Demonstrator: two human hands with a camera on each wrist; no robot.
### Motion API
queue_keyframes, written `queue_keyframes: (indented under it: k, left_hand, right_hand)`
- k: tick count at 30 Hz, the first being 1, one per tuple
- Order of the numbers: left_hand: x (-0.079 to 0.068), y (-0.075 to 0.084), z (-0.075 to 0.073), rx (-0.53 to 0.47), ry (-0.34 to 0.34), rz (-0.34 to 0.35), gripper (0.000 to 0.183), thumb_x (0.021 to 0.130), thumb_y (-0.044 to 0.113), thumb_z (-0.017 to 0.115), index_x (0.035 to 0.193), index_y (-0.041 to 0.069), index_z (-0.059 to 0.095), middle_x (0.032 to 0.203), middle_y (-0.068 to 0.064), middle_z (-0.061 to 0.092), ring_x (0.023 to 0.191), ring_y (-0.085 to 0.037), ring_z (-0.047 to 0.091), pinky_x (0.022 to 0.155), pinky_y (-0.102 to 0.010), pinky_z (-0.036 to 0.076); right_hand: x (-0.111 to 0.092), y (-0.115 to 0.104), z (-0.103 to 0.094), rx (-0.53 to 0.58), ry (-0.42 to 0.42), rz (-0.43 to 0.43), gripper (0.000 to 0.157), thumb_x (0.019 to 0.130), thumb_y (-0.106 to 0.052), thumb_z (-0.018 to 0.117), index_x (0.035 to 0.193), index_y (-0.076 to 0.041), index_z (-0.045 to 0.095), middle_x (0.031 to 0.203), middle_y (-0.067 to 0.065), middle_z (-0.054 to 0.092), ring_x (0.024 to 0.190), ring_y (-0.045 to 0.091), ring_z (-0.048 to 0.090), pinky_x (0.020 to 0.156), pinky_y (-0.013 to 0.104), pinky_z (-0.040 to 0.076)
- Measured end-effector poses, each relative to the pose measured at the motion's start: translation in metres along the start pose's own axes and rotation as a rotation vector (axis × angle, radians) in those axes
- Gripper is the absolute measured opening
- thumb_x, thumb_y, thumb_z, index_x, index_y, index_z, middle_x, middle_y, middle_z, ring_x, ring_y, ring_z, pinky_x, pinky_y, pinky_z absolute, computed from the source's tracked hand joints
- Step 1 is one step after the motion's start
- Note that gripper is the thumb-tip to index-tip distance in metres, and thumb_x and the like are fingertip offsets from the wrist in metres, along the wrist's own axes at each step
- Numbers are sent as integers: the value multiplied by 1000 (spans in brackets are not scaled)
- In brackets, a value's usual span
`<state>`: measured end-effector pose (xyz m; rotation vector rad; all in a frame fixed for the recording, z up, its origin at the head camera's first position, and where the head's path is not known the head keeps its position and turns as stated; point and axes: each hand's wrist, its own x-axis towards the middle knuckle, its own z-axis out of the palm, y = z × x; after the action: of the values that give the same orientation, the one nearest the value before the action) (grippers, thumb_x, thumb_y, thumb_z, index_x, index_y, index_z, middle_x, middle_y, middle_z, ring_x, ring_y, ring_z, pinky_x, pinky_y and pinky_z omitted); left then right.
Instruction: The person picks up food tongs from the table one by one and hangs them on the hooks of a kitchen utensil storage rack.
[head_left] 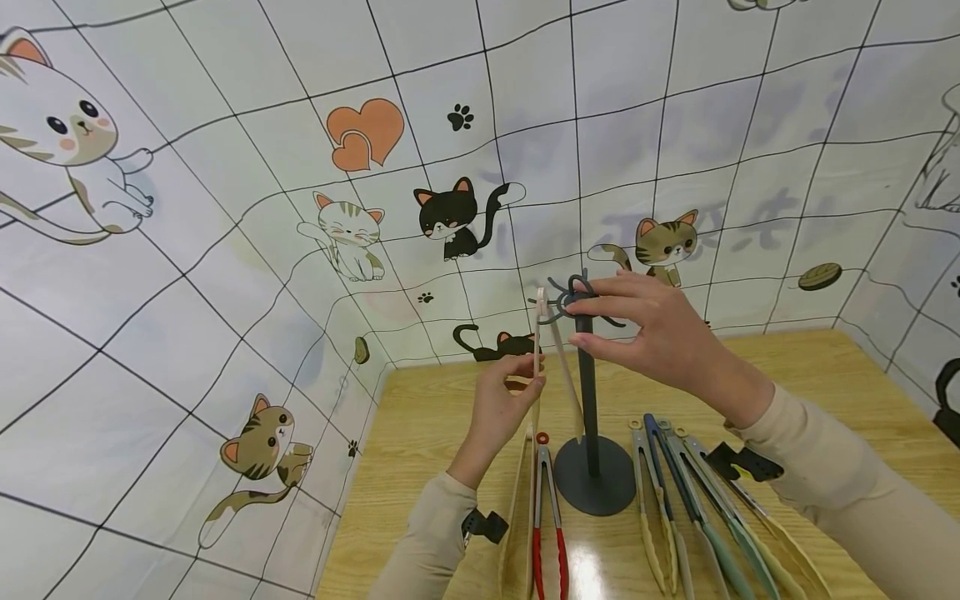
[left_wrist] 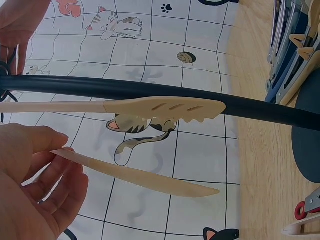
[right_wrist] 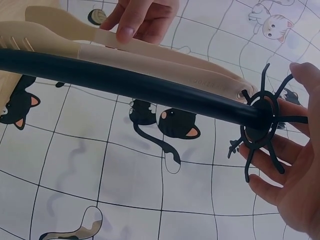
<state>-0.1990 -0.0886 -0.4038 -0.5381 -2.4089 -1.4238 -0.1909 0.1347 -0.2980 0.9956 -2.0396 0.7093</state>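
My left grip [head_left: 506, 396] pinches one leg of the beige tongs [right_wrist: 150, 65] between thumb and fingers. The tongs stand upright, their ring end above this grip, at one of the hooks [right_wrist: 300, 119]; a hook tip shows at the ring, but I cannot tell how far it runs through. Their legs are spread: one is in my left grip, the other slants down to the right of it, close alongside the post of the dark stand [head_left: 587, 392].

My right grip [head_left: 652, 329] is above and to the right of the left one, fingers and thumb bent around the crown of hooks. The hooks poke out between and past my fingers, so the ring end sits in a crowded spot, and the post closes off the right side of my left grip.

Below my grips, the round base [head_left: 595, 492] sits on the wooden surface [head_left: 435, 433]. Under my left grip lie the red tongs [head_left: 537, 542], with a pale pair [head_left: 515, 508] just beside them. Below my right grip fans a row: a yellow pair [head_left: 643, 492], a blue one [head_left: 658, 479], green ones [head_left: 718, 546]; my right wrist strap [head_left: 742, 462] partly hides the row. Beyond both grips hangs a cat-print sheet [head_left: 255, 217].
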Motion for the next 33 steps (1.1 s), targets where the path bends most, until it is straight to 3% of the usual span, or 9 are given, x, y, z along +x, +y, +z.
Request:
queue_keyframes:
  k: [4, 8, 13, 19, 24, 28, 33]
  left_hand:
    - [2, -12, 3, -21, -1, 6, 28, 86, 13, 68, 113, 16, 68, 102, -10, 69, 95, -25, 67, 75, -37, 57]
    - [1, -15, 1, -26, -9, 22, 29, 86, 17, 69, 115, 21, 68, 103, -6, 70, 96, -21, 66, 75, -30, 57]
    - [-4, -21, -2, 2, -35, 8, 40, 85, 23, 70, 124, 20, 62, 109, -6, 68, 100, -21, 64, 76, -31, 57]
    - [-13, -32, -4, 26, -85, -37, 51, 84, 24, 71, 132, 23, 54, 120, -8, 63, 107, -22, 60, 83, -39, 54]
    - [-20, -43, -7, 83, -94, -54, 50, 85, 28, 70, 132, 23, 54, 121, -5, 63, 110, -23, 59, 86, -40, 52]
    - [-26, -52, -9, 120, -110, -78, 49, 86, 31, 68, 133, 24, 53, 122, -4, 62, 111, -21, 58, 87, -36, 51]
    - [-33, -65, -8, 135, -127, -123, 49, 87, 31, 67, 133, 22, 53, 122, -4, 62, 111, -23, 58, 87, -36, 51]
  right_hand:
    - [-1, -1, 0, 16, -28, 36, 43, 74, -25, 79, 113, -12, 67, 115, 11, 68, 109, 28, 62, 91, 46, 48]
    - [-1, -5, -2, 48, -80, 164, 64, 73, -27, 80, 126, -8, 50, 119, 8, 64, 109, 27, 64, 86, 46, 50]
    - [-3, -10, -3, 48, -97, 271, 70, 70, -30, 83, 123, -6, 44, 115, 11, 61, 108, 30, 64, 85, 48, 51]
    - [-4, -10, 0, 17, -27, 204, 52, 68, -30, 84, 107, -7, 58, 100, 5, 64, 94, 20, 61, 80, 38, 48]
    - [-6, -8, 3, 31, 39, 124, 38, 69, -26, 83, 95, -8, 62, 99, 5, 65, 94, 19, 60, 78, 35, 44]
    - [-9, -8, 5, 30, 56, 120, 33, 72, -23, 81, 95, -8, 63, 104, 7, 67, 102, 23, 60, 96, 42, 44]
    - [-12, -8, 7, 18, 54, 105, 28, 77, -23, 77, 99, -10, 66, 107, 8, 68, 112, 27, 58, 113, 46, 32]
